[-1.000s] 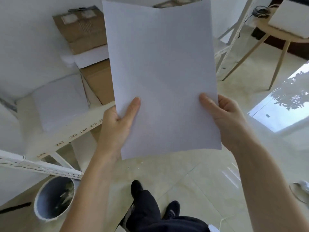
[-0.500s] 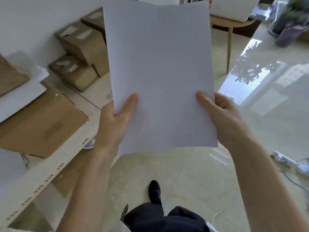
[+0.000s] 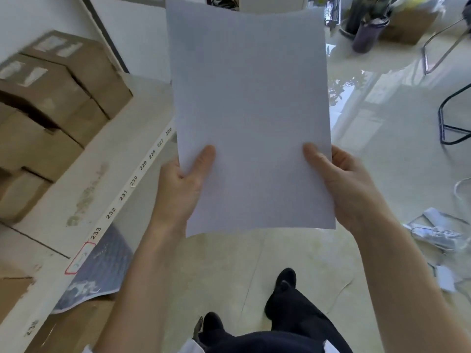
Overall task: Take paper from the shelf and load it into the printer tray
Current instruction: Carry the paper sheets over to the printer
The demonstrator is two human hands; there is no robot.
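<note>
A white sheaf of paper (image 3: 251,108) is held upright in front of me, filling the middle of the view. My left hand (image 3: 183,187) grips its lower left edge, thumb on the front face. My right hand (image 3: 341,184) grips the lower right edge the same way. The white shelf (image 3: 84,184) runs along my left, with a numbered tape on its front edge. No printer is in view.
Several brown cardboard boxes (image 3: 56,98) sit on the shelf. A printed sheet (image 3: 99,271) hangs below the shelf edge. Glossy tiled floor (image 3: 382,138) lies ahead; a dark vase (image 3: 367,34), black chair legs (image 3: 451,123) and loose wrapping (image 3: 438,233) are to the right. My feet (image 3: 283,284) are below.
The view has swung right along the shelf: the bin and earlier boxes left the frame, lower tape numbers appear. Both hands keep the same hold on the paper.
</note>
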